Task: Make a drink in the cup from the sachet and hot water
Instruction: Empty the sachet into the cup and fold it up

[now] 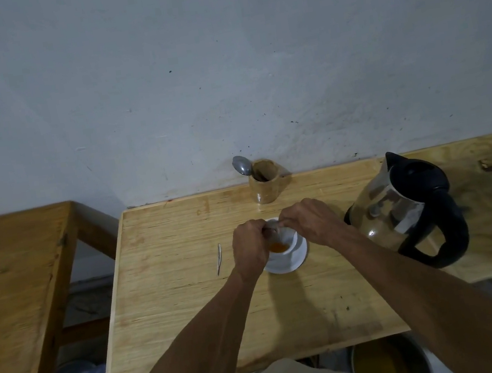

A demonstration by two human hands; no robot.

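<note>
Both hands (249,249) (309,221) pinch sachet (271,226) level over cup (282,244).

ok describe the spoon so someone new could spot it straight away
Start at the wooden table against the wall. At its back edge stands a wooden holder, behind the cup. The spoon sticks out of it, bowl up: the only shiny metal there.

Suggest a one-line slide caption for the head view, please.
Both hands hold a sachet over a white cup of orange powder, kettle beside.
</note>
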